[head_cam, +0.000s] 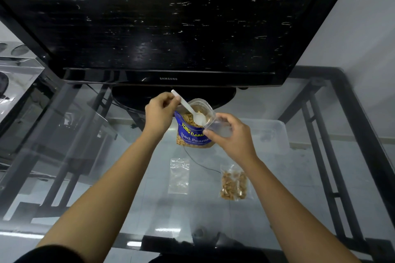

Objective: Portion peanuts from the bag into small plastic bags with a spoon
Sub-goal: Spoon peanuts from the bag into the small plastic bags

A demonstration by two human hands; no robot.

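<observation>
— Where, the peanuts?

— In the blue peanut bag (193,134), upright near the far edge of the glass table (132,205), just in front of the television (162,23) base. Mouth open, nuts visible inside.

— And the spoon?

— White plastic spoon (191,111), pinched by the handle in the left hand (159,113), fingers curled round it. Long axis slanting from far-left handle down to near-right bowl. Bowl low in the bag's mouth, looking empty, though hard to be sure.

— Right hand?

— Right hand (229,134) gripping a small clear bag (215,126) between thumb and fingers, its open mouth touching the right side of the peanut bag's rim, just beside the spoon's bowl. Contents, if any, too faint to tell.

— So the coming move?

— Probably a scoop, then a short carry rightward from big bag to small one. Left hand nearer the nuts, right hand nearer the target. Nothing between the two mouths.

— Around them?

— Nearer the front edge, well apart from the hands: an empty zip bag (179,176) lying flat, and to its right a filled bag of peanuts (234,183). A clear plastic tub (275,134) beyond the right hand, toward the right edge. A thin cable (201,164) trailing across the glass between them.
</observation>
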